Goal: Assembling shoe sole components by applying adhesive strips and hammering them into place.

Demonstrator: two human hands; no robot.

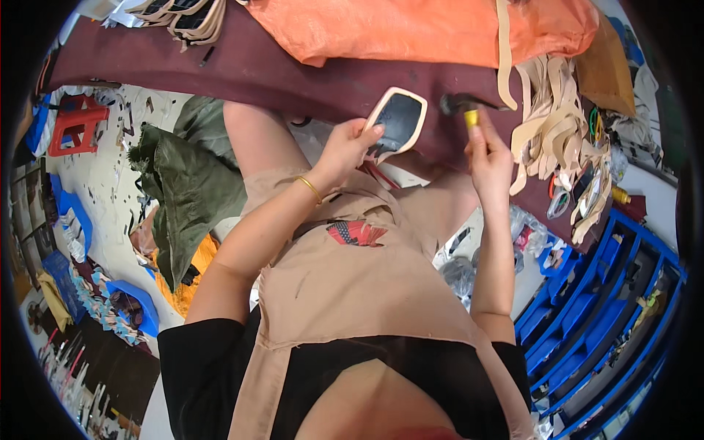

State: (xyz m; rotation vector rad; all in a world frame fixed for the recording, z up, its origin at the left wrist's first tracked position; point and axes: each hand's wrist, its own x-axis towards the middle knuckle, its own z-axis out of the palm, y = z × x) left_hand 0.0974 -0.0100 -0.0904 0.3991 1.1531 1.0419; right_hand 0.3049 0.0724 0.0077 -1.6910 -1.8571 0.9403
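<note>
Closest to my camera, low in the frame, a tan apron (352, 293) over a black shirt fills the centre, with both bare forearms rising from it. I see the left hand (345, 150), a gold bangle (309, 188) on its wrist, closed around the lower edge of a flat piece (398, 122) with a dark middle and a pale border, held tilted just above centre of the frame. To its right, the right hand (490, 158) is wrapped around a brush (469, 110) with a yellow handle, whose dark head sits just beside the piece's upper right corner; I cannot tell if they touch. Behind both runs a maroon table (293, 73) carrying an orange sack (411, 29) at top centre and a heap of pale strips (557, 132) at right. Blue racks (609, 308) stand lower right; a green cloth (187, 191) lies left.
</note>
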